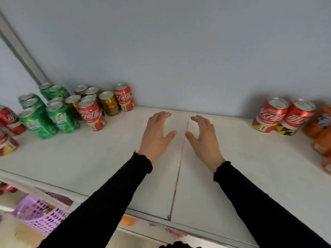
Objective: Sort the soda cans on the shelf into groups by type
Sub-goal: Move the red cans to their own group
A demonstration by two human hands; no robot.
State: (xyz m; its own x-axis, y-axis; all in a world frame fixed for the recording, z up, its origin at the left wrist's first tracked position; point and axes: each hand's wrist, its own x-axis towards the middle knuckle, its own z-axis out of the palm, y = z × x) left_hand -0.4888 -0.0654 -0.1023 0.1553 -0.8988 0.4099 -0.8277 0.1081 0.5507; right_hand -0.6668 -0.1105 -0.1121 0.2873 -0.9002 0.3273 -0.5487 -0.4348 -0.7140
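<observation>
Both hands, left hand (pixel 157 135) and right hand (pixel 202 136), fingers apart, holding nothing; soda cans (pixel 93 115) well left.

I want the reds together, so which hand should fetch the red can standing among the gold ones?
Probably the left hand: open, empty, and nearer that red can than the right hand.

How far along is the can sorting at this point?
Partly done: two red cans stand together at right beside orange cans. Both hands, left and right, hover open, holding nothing. Left: the mixed cluster, where a red can sits among green cans and gold cans.
</observation>
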